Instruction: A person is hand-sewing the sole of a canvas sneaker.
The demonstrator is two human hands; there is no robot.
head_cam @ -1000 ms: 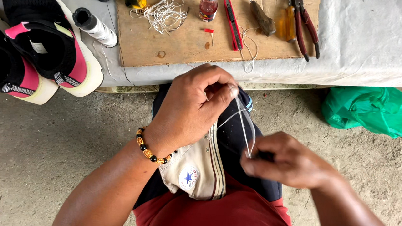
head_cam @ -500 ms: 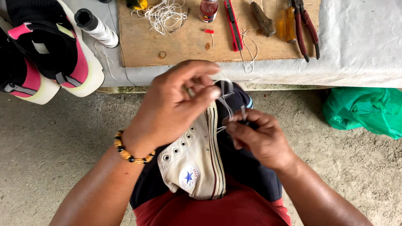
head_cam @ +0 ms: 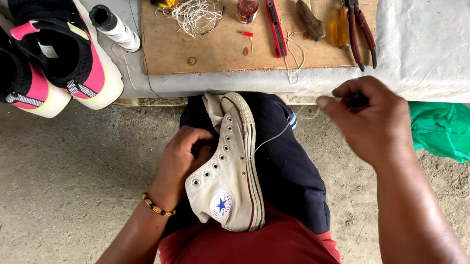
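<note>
So you've got the off-white canvas high-top sneaker [head_cam: 231, 171] lying across your lap on the dark trousers, sole edge turned to your right and eyelets facing up. Your left hand [head_cam: 183, 158] is clamped around the upper from the left side, fingers tucked into the opening, holding it steady. Your right hand [head_cam: 371, 121] is up and away from the shoe, closed tight around a small dark handle [head_cam: 357, 98], and a thin white thread [head_cam: 273, 135] runs taut from the sole edge toward that hand.

Progress-wise: my read is you're partway along a stitch line where the rubber sole meets the canvas, pulling one stitch snug. How many stitches are already in I can't tell, they're too fine to make out. The thread leaves around the middle-to-toe part of the sole, so there looks to be edge left to do.

On the bench beyond your knees: the wooden board [head_cam: 218, 58] with a loose tangle of white cord [head_cam: 193, 12], a small red-capped bottle [head_cam: 248, 2], red-handled pliers [head_cam: 358, 24], plus black-and-pink sneakers [head_cam: 57, 51] off to the left.
</note>
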